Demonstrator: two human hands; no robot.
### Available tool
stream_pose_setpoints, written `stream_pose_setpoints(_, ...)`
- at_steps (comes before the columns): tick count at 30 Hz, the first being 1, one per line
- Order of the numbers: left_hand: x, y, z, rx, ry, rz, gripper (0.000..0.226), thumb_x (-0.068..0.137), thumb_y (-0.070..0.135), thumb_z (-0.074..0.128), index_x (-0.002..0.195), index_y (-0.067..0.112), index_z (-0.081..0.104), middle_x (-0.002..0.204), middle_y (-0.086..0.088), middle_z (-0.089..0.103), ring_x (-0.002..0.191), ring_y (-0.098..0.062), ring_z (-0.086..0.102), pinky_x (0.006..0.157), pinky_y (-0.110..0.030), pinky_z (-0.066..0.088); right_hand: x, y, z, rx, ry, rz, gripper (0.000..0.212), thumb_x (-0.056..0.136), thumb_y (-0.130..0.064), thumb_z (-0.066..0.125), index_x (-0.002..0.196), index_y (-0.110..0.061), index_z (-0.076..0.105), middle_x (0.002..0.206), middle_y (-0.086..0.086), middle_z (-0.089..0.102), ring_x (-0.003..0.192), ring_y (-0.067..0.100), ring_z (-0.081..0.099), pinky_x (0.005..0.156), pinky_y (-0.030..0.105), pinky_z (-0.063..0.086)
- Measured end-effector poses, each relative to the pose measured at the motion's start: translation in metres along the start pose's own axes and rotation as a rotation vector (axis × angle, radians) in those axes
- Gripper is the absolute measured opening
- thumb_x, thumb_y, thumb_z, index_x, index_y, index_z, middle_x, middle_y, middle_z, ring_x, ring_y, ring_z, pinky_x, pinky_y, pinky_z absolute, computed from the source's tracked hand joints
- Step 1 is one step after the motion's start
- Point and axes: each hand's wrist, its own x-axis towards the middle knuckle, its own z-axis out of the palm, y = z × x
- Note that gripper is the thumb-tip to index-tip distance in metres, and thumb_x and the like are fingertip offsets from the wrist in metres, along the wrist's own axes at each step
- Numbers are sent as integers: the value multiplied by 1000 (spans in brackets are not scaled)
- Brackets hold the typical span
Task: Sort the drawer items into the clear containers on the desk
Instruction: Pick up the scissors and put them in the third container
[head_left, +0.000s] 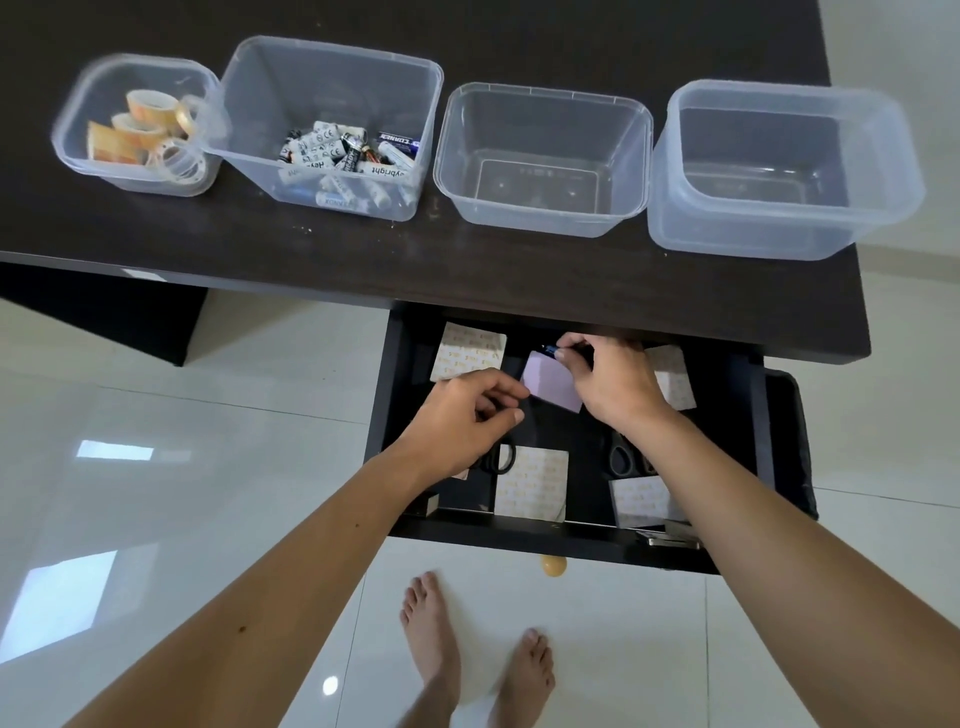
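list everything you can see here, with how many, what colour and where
tubs: four, clear, in a row on the desk
tape rolls: several, yellowish and clear, leftmost tub
batteries: many, mostly white, second tub
desk: one, dark brown
drawer: one, black, pulled open
pads: at least four, white patterned, in drawer
purple pad: one, drawer middle
scissors: two, black handles, in drawer
battery: one, bluish, in right grip
left hand: over drawer
right hand: pinches battery
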Motion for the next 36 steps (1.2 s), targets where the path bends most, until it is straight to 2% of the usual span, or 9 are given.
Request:
stream_pose_setpoints(3,-6,2,-4,-8,-7,5,25,98,20,73,121,28,73,106,15,72,95,8,66,84,-12,56,-10,-3,-10,58,62,-42,17,103,-25,68,114,-15,75,109,-3,73,94,11,63,81,21,41)
stream_pose_setpoints(5,-13,5,-8,-26,-5,-1,24,98,19,73,121,28,73,105,16,72,94,9,65,81,-8,54,-22,-7,-18,101,45,-43,15,102,-24,69,112,-17,76,95,-11,69,76,0,57,70,12,40)
stream_pose_setpoints(7,-22,9,-13,-37,-2,-2,24,99,18,73,121,27,73,105,16,73,93,7,67,81,-10,56,-40,-13,-26,146,1,-61,11,100,-21,71,109,-17,76,87,-16,66,71,-2,58,64,5,41)
stream_pose_setpoints(11,-43,15,-28,-79,51,8,23,96,18,76,117,28,74,103,13,75,94,-3,71,90,-25,62,-78,-30,-38,228,-83,-107,8,97,-17,74,103,-21,76,90,-16,67,79,-6,64,71,10,49)
stream_pose_setpoints(16,-65,30,-58,-182,67,46,28,92,20,82,119,25,76,100,9,76,91,-7,73,92,-28,61,-89,-75,-52,284,-203,-199,16,93,-17,80,95,-33,75,94,-14,68,80,16,73,79,41,63)
stream_pose_setpoints(22,-67,45,-109,-232,253,110,6,92,19,81,96,23,79,85,6,80,81,-13,75,85,-29,62,-67,-142,-60,342,-196,-324,13,90,-12,83,97,-22,79,95,-11,71,79,14,76,79,36,65)
stream_pose_setpoints(28,-51,59,-168,-220,346,173,12,92,13,82,101,19,77,90,1,79,84,-20,76,86,-36,64,-26,-203,-73,366,-168,-380,12,91,-11,82,101,-16,79,98,-1,74,78,11,76,77,25,63)
stream_pose_setpoints(31,-32,69,-196,-231,396,190,12,93,13,80,102,20,75,92,-2,79,81,-23,77,84,-44,66,1,-228,-78,369,-111,-425,12,91,-10,82,102,-15,79,98,-4,73,78,13,76,78,27,64)
stream_pose_setpoints(36,0,87,-229,-151,440,154,14,98,23,75,111,21,72,91,3,76,76,-18,76,77,-42,67,51,-254,-80,268,3,-484,11,90,-14,83,99,-19,81,96,-8,73,84,10,71,79,21,57)
